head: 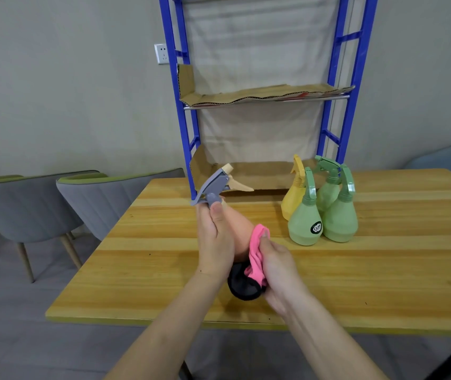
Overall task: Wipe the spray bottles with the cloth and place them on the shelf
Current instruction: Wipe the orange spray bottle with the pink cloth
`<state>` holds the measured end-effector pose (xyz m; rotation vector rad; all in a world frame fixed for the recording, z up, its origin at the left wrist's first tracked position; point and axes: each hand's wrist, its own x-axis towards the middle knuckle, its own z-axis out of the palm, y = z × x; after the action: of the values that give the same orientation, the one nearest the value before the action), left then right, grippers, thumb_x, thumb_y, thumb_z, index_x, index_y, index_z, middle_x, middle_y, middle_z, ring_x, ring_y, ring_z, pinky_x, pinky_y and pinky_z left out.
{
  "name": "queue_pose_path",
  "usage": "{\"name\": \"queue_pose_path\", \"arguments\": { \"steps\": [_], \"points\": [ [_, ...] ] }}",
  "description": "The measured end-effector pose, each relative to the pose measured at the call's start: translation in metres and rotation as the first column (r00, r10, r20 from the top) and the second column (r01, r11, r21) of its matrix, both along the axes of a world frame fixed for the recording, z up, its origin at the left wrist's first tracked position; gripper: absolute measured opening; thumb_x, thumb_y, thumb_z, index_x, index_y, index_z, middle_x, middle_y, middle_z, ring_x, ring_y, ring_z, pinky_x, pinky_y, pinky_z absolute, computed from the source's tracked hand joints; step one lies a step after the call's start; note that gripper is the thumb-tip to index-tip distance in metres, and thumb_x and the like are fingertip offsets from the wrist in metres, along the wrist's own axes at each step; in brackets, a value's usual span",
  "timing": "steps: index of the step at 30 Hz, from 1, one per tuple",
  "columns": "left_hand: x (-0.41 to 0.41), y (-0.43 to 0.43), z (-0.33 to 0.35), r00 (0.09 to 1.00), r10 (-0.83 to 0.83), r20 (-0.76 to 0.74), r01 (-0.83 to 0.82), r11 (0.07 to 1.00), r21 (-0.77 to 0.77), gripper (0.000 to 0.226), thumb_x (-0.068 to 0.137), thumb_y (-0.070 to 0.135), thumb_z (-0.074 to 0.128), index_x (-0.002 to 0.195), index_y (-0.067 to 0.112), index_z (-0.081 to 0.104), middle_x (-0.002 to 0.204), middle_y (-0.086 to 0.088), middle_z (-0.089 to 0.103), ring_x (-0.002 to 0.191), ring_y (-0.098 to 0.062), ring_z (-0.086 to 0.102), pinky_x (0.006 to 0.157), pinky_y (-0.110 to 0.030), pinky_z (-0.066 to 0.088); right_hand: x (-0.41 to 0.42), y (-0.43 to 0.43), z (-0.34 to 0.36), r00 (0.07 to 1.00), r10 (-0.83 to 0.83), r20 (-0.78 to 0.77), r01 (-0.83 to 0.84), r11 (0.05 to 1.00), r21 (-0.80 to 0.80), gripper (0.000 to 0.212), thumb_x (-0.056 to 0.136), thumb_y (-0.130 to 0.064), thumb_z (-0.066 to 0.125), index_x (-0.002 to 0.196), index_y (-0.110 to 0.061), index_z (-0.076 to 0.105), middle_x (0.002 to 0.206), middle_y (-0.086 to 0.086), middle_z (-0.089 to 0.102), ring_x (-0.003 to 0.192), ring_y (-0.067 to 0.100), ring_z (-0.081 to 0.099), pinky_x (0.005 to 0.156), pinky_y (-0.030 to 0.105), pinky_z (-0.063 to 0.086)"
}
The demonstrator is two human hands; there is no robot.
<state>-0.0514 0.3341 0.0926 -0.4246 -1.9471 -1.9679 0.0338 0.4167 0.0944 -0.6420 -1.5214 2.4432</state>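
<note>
My left hand point(214, 237) grips the neck of a peach spray bottle point(239, 229) with a grey trigger head, held tilted above the wooden table point(356, 270). My right hand point(276, 267) holds a pink cloth point(257, 250) bunched against the bottle's side. A black object point(242, 286) lies under the bottle's base; what it is I cannot tell. A yellow bottle point(293, 198) and three green bottles point(305, 223) stand grouped at the right. The blue shelf rack point(339, 78) stands behind, its boards lined with cardboard. A beige trigger head point(235, 179) shows behind the held bottle.
Two grey chairs point(103, 198) stand to the left of the table, and a blue chair point(449, 157) at the far right. A wall socket point(161, 54) sits left of the rack. The middle shelf board point(260, 96) holds only cardboard.
</note>
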Motion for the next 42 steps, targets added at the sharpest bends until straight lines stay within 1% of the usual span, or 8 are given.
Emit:
{"name": "queue_pose_path", "arguments": {
  "steps": [3, 6, 9, 13, 17, 22, 36, 42],
  "points": [
    [0.001, -0.001, -0.002, 0.989, -0.126, 0.072, 0.132, 0.987, -0.087, 0.021, 0.095, 0.058, 0.034, 0.105, 0.043, 0.045, 0.111, 0.000, 0.051, 0.101, -0.014, 0.050, 0.093, -0.039, 0.045, 0.001, 0.010, -0.001, 1.000, -0.007, -0.011, 0.007, 0.999, 0.040, 0.038, 0.114, -0.022, 0.042, 0.103, 0.006, 0.065, 0.074, 0.019, 0.076, 0.058, 0.027, 0.075, 0.053, 0.035, 0.062],
    [0.002, 0.000, -0.003, 0.961, -0.229, 0.153, 0.252, 0.955, -0.156, 0.027, 0.092, 0.038, 0.036, 0.118, 0.044, 0.039, 0.133, 0.001, 0.046, 0.119, -0.009, 0.047, 0.103, -0.033, 0.039, -0.005, 0.028, -0.006, 0.997, -0.083, 0.001, 0.081, 0.974, 0.214, 0.029, 0.113, -0.018, 0.044, 0.107, -0.001, 0.067, 0.086, 0.018, 0.074, 0.066, 0.024, 0.076, 0.053, 0.032, 0.059],
    [0.000, 0.004, -0.009, 0.956, -0.237, 0.172, 0.271, 0.938, -0.216, 0.045, 0.096, 0.039, 0.039, 0.138, 0.023, 0.038, 0.139, -0.005, 0.047, 0.131, -0.020, 0.047, 0.115, -0.042, 0.040, -0.012, 0.046, -0.011, 0.994, -0.110, -0.020, 0.103, 0.829, 0.549, 0.024, 0.111, -0.020, 0.049, 0.100, -0.011, 0.068, 0.086, 0.008, 0.070, 0.075, 0.023, 0.069, 0.059, 0.028, 0.053],
    [-0.009, 0.014, -0.015, 0.974, -0.161, 0.158, 0.193, 0.958, -0.211, 0.023, 0.107, 0.025, 0.052, 0.130, 0.024, 0.049, 0.124, -0.002, 0.056, 0.119, -0.018, 0.055, 0.105, -0.035, 0.048, -0.014, 0.064, -0.016, 0.989, -0.091, -0.115, 0.146, 0.698, 0.701, 0.018, 0.109, -0.025, 0.051, 0.111, -0.018, 0.068, 0.095, -0.003, 0.069, 0.088, 0.012, 0.065, 0.070, 0.021, 0.045],
    [-0.025, 0.027, -0.020, 0.992, -0.073, 0.103, 0.098, 0.960, -0.261, 0.028, 0.102, 0.025, 0.065, 0.126, 0.029, 0.052, 0.117, 0.009, 0.053, 0.108, -0.001, 0.055, 0.090, -0.020, 0.044, -0.009, 0.082, -0.019, 0.980, -0.081, -0.180, 0.186, 0.688, 0.701, 0.020, 0.110, -0.030, 0.048, 0.118, -0.027, 0.067, 0.103, -0.010, 0.070, 0.092, -0.003, 0.063, 0.076, 0.017, 0.045],
    [-0.057, 0.061, -0.027, 0.996, -0.003, 0.094, 0.041, 0.914, -0.404, 0.025, 0.095, 0.035, 0.074, 0.109, 0.024, 0.056, 0.110, 0.005, 0.057, 0.102, -0.014, 0.057, 0.078, -0.029, 0.044, -0.008, 0.099, -0.024, 0.972, -0.071, -0.226, 0.212, 0.686, 0.696, 0.019, 0.110, -0.032, 0.050, 0.107, -0.029, 0.068, 0.100, -0.004, 0.069, 0.091, 0.004, 0.063, 0.078, 0.023, 0.047],
    [-0.111, 0.125, -0.033, 0.991, 0.106, 0.081, -0.044, 0.835, -0.548, 0.046, 0.091, 0.047, 0.076, 0.121, 0.019, 0.056, 0.114, 0.004, 0.051, 0.115, -0.026, 0.059, 0.088, -0.048, 0.054, -0.012, 0.132, -0.049, 0.966, -0.095, -0.241, 0.241, 0.674, 0.698, 0.017, 0.108, -0.033, 0.052, 0.102, -0.030, 0.068, 0.103, 0.000, 0.064, 0.096, 0.010, 0.062, 0.084, 0.030, 0.049],
    [-0.114, 0.115, -0.034, 0.992, 0.054, 0.113, 0.013, 0.854, -0.521, 0.064, 0.087, 0.052, 0.078, 0.137, 0.019, 0.053, 0.134, -0.003, 0.056, 0.118, -0.022, 0.060, 0.089, -0.035, 0.051, -0.010, 0.128, -0.048, 0.969, -0.093, -0.230, 0.229, 0.695, 0.682, 0.016, 0.103, -0.033, 0.063, 0.114, -0.031, 0.075, 0.102, -0.003, 0.056, 0.092, 0.004, 0.059, 0.085, 0.025, 0.049]
  ]
}}
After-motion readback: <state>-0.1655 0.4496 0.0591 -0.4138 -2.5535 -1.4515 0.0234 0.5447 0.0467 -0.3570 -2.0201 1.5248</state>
